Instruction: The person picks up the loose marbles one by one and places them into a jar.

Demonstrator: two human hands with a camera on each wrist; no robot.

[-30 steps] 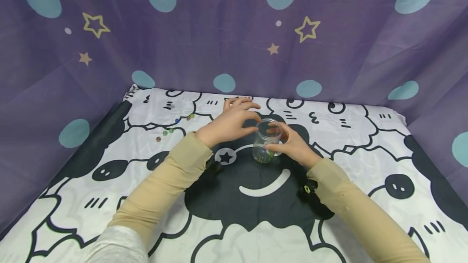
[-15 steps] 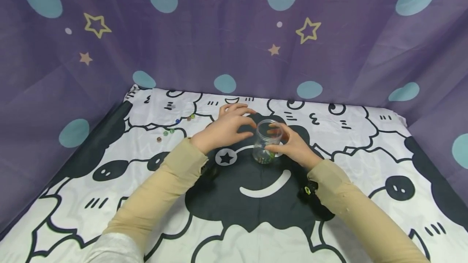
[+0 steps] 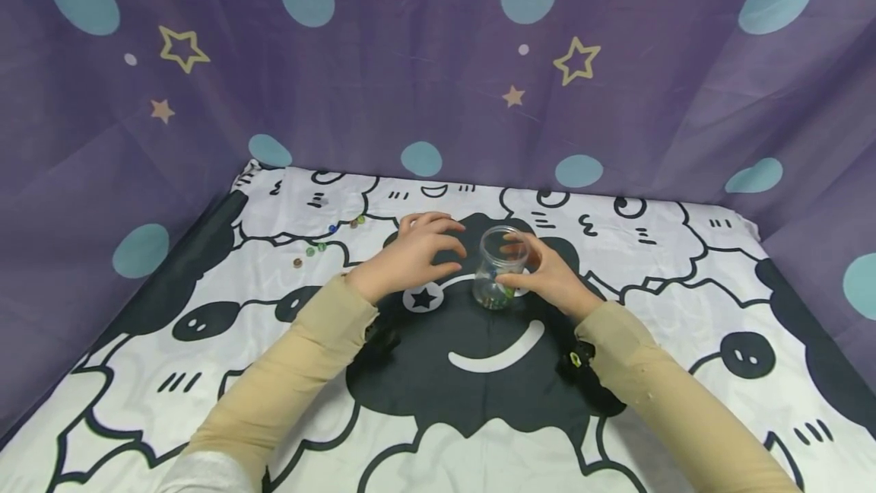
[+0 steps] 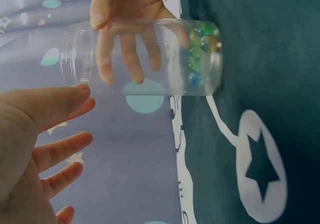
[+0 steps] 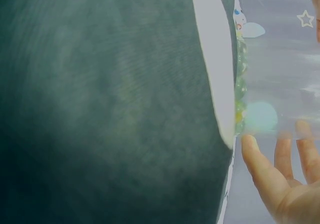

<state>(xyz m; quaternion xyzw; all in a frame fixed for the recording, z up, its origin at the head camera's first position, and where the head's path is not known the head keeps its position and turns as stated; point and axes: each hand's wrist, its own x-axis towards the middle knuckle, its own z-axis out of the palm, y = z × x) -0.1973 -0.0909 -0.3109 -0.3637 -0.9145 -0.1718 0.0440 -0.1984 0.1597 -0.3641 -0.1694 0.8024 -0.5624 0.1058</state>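
Observation:
A clear plastic jar [image 3: 487, 280] stands upright on the dark patch of the cloth, its mouth uppermost. Several green, blue and amber glass marbles [image 4: 195, 62] lie at its bottom. My right hand [image 3: 553, 280] holds the jar from the right side, thumb in front and fingers behind its wall. To the left of the jar, my left hand [image 3: 411, 256] is held in the air with fingers spread and loosely bent, nothing in it. In the left wrist view its thumb overlaps the jar's rim area. The right wrist view shows the jar [image 5: 280, 88] blurred, with right fingertips along its side.
Several loose marbles [image 3: 311, 251] in green, brown and blue lie scattered on the cloth at the back left. The table wears a black-and-white cartoon cloth [image 3: 479, 462]. Behind it hangs a purple curtain [image 3: 424, 59] with stars and ovals.
My left hand has drawn back from the jar's rim, moving left and slightly down. The right hand and the jar have stayed in place.

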